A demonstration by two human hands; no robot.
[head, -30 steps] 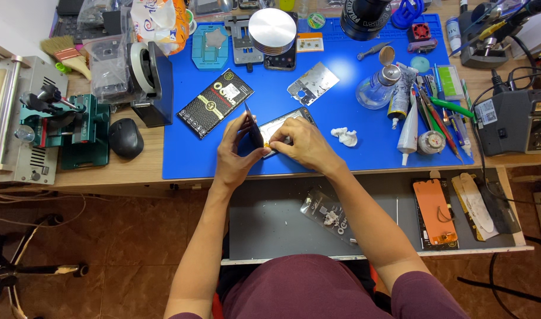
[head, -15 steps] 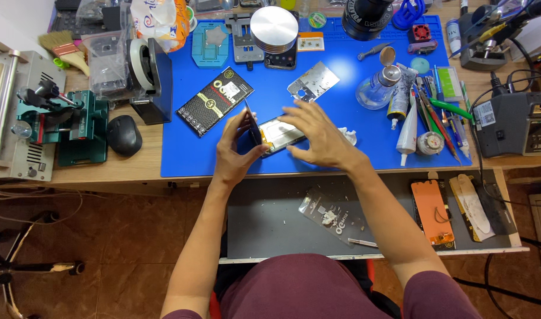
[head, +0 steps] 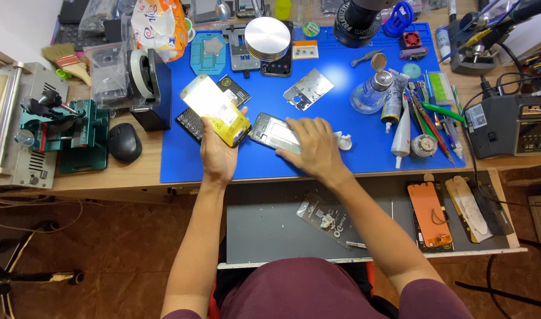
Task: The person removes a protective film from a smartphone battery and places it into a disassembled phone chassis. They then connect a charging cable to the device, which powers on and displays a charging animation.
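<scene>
Far left on the wooden desk (head: pixel 134 171): a grey metal machine with a roller (head: pixel 10 127), then a green clamp stand (head: pixel 66 133). Just right of that, a black mouse (head: pixel 124 143) beside a dark box with a roll of tape (head: pixel 149 88). A hand brush (head: pixel 66 62) above them, near clear plastic bags (head: pixel 108 71).

Next, a blue work mat (head: pixel 341 112) covering the middle of the desk. At its left part, left hand (head: pixel 218 150) raised over the mat, fingers wrapped around a flat yellow and white phone battery (head: pixel 217 109), held tilted, its upper end over a black packet (head: pixel 214 106) lying on the mat. Just right of the battery, an open phone body (head: pixel 273 133), grey, flat on the mat. Right hand (head: pixel 311 147) resting palm down on the phone body's right end, fingers spread and flat, gripping nothing, pressing the phone down. A small white scrap (head: pixel 344 140) just beside the right hand.

Higher on the mat: a blue holder (head: pixel 208 50), a round silver disc (head: pixel 267 38) and a loose grey metal plate (head: pixel 309 90). Further right, a clear bottle (head: pixel 370 94), a white tube (head: pixel 402 136) and a row of pens and tweezers (head: pixel 427 112). At far right, a grey soldering station (head: pixel 509 127).

Below the desk edge, an open grey drawer (head: pixel 270 224) holding a small plastic bag of parts (head: pixel 329 218), an orange phone panel (head: pixel 430 215) and a pale strip (head: pixel 468 207) beside it.
</scene>
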